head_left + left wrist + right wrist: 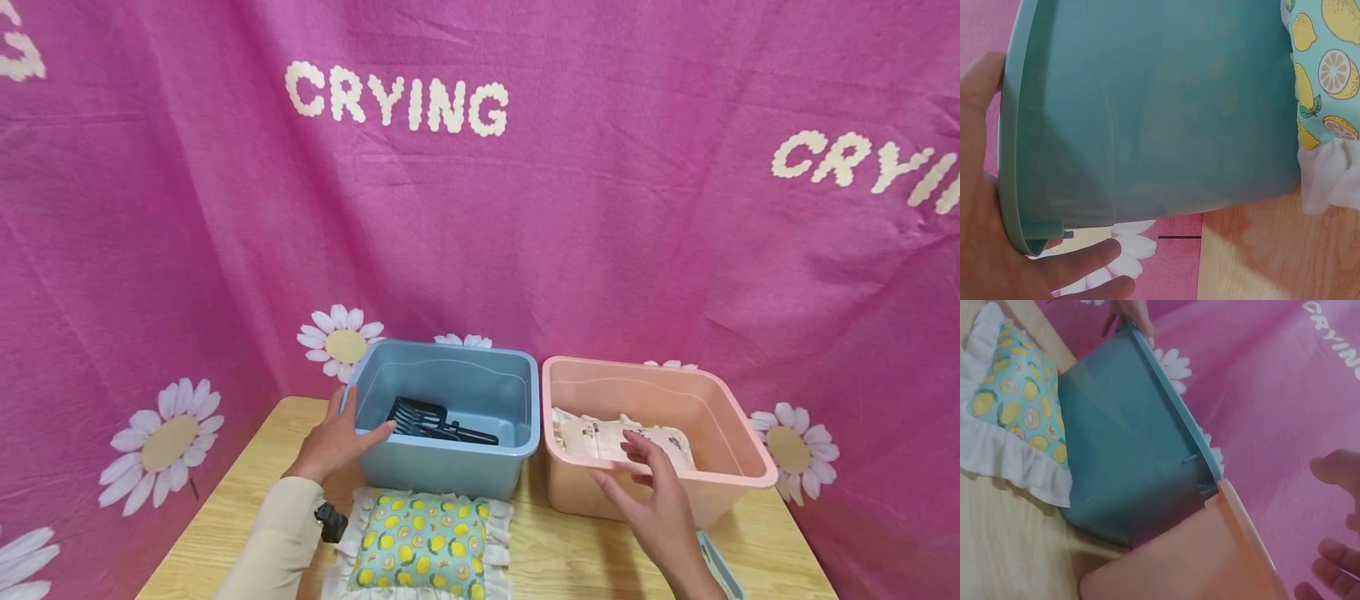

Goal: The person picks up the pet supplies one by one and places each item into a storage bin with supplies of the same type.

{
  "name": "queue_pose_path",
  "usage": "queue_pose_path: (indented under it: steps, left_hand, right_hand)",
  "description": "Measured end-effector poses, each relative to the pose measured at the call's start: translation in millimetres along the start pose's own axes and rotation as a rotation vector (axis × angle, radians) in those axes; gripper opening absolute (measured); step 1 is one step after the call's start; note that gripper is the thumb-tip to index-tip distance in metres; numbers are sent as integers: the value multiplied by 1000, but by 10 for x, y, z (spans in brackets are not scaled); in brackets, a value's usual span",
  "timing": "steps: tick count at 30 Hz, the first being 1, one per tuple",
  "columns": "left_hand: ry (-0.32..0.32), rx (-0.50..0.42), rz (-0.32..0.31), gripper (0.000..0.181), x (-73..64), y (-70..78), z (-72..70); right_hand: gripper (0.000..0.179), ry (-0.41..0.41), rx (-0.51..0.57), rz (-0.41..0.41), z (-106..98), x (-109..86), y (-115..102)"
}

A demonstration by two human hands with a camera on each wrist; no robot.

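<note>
Left hand (330, 437) spread, fingers nearly straight, not clenched, straddling the near-left corner of the blue bin (442, 468), thumb over the near rim. Right hand (660, 500) loosely bent, holding nothing, just above the near rim of the pink bin (570, 489); contact there impossible to tell. Blue bin close to the back-left corner of the table (555, 554), black tools (472, 435) inside. Pink bin just beside, toward the back-right corner, cream printed cushion (596, 442) inside. Lemon-print cushion (420, 542) lying in front of the blue bin, toward the near edge. Blue-edged object (720, 565) near the right edge, partly hidden by the right forearm (684, 571). Beyond the back edge, a magenta patterned curtain (600, 250).

Seemingly a matter of steadying or placing the bins. For good handling, set thumb above the rim and fingers outside, press lightly, hold each bin level, and avoid dragging the lower cushion's ruffle.

Only from the head: both bins' contents. From the left wrist: fingers stretched past the rim's corner, close up. From the right wrist: bin rims seeming to meet, against a thin gap in the head view.
</note>
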State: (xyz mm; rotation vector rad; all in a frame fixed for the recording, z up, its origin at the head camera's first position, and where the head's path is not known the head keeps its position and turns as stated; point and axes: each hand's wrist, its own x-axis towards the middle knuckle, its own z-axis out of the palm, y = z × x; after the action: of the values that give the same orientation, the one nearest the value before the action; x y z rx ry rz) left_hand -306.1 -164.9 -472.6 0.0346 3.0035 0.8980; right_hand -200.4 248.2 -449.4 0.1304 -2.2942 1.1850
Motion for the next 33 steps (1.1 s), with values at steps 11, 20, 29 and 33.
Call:
queue_pose_path:
  steps: [11, 20, 29, 33]
  left_hand:
    - [-7, 6, -3, 106, -12, 43, 0]
    - [-6, 18, 5, 107, -1, 41, 21]
    - [9, 32, 17, 107, -13, 25, 16]
    - [15, 26, 21, 106, -11, 18, 8]
  right_hand:
    - [62, -16, -85, 140, -294, -235, 233]
    - [64, 32, -156, 222, -466, -435, 348]
    - [71, 60, -206, 420, -585, -563, 422]
    - [74, 58, -225, 451, -629, -639, 531]
